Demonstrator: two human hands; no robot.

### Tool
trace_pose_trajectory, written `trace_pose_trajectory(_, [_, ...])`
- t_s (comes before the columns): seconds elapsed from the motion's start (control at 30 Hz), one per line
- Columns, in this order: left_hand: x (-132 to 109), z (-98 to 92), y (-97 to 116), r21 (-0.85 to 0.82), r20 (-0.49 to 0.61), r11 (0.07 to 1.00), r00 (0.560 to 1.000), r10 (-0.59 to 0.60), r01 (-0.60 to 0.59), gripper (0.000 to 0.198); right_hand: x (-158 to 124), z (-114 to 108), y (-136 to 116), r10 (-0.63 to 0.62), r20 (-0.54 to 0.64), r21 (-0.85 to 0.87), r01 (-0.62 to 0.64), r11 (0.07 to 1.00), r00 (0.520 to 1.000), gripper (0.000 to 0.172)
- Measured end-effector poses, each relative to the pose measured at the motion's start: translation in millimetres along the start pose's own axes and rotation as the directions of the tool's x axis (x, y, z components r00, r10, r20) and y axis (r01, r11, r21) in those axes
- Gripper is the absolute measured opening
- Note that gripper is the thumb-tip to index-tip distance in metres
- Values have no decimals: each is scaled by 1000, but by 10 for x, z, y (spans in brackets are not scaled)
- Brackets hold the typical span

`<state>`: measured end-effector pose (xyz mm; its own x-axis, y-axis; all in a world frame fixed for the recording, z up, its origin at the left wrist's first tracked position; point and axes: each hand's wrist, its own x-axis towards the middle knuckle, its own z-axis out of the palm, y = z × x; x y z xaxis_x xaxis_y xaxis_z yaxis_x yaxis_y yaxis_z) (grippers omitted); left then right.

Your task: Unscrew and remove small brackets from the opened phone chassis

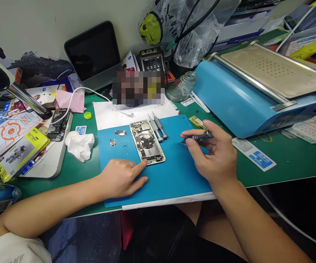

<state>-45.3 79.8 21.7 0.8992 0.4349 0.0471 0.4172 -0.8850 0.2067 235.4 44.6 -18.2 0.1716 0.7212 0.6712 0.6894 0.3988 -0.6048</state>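
Observation:
An opened phone (147,141) lies with its insides showing on a blue mat (174,171). My left hand (122,178) rests flat on the mat, fingers apart, its fingertips touching the phone's near corner; a ring is on one finger. My right hand (215,153) hovers to the right of the phone, closed on black tweezers (197,137) whose tip points left at the mat. Two screwdrivers (158,128) lie just right of the phone's top. Small removed parts (116,137) sit on the mat to the phone's left.
A blue heating machine (256,87) fills the right back. A glass jar (182,87), a tablet (93,54), a second opened phone (57,125) on a white device, a crumpled tissue (80,145) and boxes (21,153) crowd the left and back of the green mat (284,157).

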Motion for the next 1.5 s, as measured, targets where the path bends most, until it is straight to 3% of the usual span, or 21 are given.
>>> trace_pose_trajectory(0.1, [3, 2, 0, 9, 5, 1000, 1000, -3, 3, 50, 0, 11, -1, -47, 0, -70, 47, 996, 999, 73])
trace_pose_trajectory(0.23, [3, 8, -6, 9, -10, 1000, 1000, 4, -4, 50, 9, 27, 0, -39, -5, -25, 39, 999, 999, 80])
trace_pose_trajectory(0.43, [3, 16, -11, 22, -29, 1000, 1000, 7, -6, 49, 3, 29, -2, -15, -4, -54, 15, 998, 1000, 73])
trace_pose_trajectory(0.9, [4, 31, -7, 50, -88, 997, 994, 65, -61, 47, 2, 25, 6, -18, -2, -60, 18, 998, 1000, 83])
trace_pose_trajectory(1.5, [3, 18, -1, 48, -48, 997, 997, 62, -59, 47, -50, 32, 17, -43, 14, -45, 44, 998, 999, 78])
